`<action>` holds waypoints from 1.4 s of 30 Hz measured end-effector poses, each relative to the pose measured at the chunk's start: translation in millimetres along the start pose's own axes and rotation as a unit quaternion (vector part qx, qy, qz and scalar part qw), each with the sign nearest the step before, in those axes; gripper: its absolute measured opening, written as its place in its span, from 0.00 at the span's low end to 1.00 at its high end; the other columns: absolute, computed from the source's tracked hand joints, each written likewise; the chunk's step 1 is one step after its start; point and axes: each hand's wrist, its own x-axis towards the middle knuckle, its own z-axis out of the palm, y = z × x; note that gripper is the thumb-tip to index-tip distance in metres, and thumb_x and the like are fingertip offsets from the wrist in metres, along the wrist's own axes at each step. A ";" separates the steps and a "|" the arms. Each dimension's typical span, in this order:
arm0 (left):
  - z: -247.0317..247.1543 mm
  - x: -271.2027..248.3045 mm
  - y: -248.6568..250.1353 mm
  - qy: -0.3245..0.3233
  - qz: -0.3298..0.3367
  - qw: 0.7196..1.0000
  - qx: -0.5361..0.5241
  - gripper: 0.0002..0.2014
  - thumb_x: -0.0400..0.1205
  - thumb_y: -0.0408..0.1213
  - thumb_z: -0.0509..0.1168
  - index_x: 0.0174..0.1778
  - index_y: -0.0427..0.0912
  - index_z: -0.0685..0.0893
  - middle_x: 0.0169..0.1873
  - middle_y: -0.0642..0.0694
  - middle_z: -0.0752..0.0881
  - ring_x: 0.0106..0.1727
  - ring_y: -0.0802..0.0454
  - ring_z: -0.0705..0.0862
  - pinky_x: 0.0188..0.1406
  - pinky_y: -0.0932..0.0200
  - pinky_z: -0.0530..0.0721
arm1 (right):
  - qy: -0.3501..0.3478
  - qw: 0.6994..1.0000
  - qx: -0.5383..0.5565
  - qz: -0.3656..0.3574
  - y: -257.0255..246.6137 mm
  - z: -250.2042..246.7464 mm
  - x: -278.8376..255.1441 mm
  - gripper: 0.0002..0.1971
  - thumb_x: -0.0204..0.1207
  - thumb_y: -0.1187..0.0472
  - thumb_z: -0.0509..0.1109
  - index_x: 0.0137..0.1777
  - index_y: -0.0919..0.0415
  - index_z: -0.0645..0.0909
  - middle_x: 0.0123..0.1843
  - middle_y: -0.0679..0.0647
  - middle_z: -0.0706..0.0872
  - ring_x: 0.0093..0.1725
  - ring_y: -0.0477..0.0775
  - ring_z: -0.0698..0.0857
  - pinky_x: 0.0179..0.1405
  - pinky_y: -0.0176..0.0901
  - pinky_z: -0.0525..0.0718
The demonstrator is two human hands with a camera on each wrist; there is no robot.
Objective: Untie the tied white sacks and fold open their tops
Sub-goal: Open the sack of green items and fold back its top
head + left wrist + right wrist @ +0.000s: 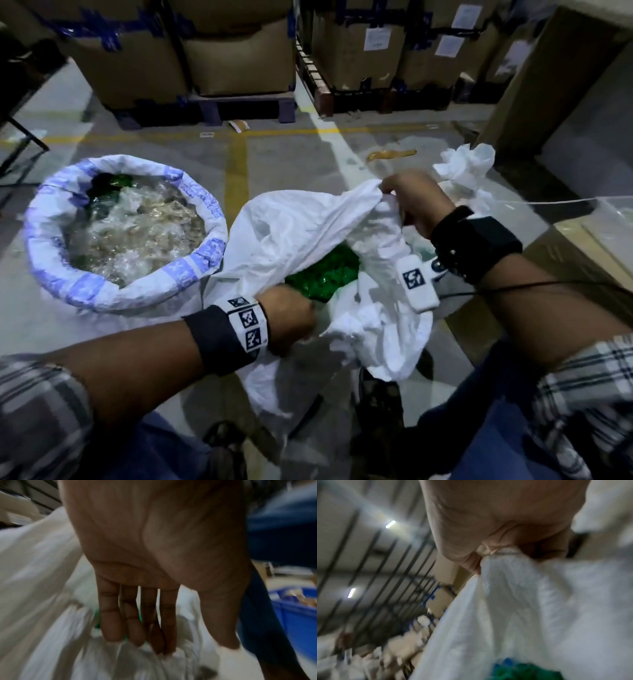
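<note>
A white sack point(291, 233) stands in front of me with its mouth partly spread, showing green pieces point(322, 277) inside. My right hand point(394, 192) pinches the sack's far rim and holds it up; the right wrist view shows the fabric point(522, 601) caught between thumb and fingers point(489, 553). My left hand point(301, 318) is at the near rim, and its fingers point(133, 622) point straight down against the cloth point(42, 574). To the left, a second sack point(191, 274) stands open with a rolled-down, blue-printed top. A third white sack point(469, 164) is bunched at the right.
Cardboard boxes on pallets point(239, 51) line the back, and a tall box point(565, 85) stands at the right. A flat carton point(582, 246) lies under my right forearm. A thin white string point(548, 200) runs off right. A blue crate point(300, 615) is beside my legs.
</note>
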 end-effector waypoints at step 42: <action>-65.5 -30.3 -132.7 0.275 -0.320 0.789 -0.447 0.24 0.84 0.63 0.57 0.52 0.43 0.78 0.34 0.46 0.82 0.35 0.45 0.81 0.29 0.58 0.73 | -0.248 0.957 0.095 0.117 16.3 11.5 -4.1 0.23 0.82 0.68 0.62 0.75 0.77 0.71 0.73 0.75 0.79 0.42 0.54 0.87 0.44 0.42 0.88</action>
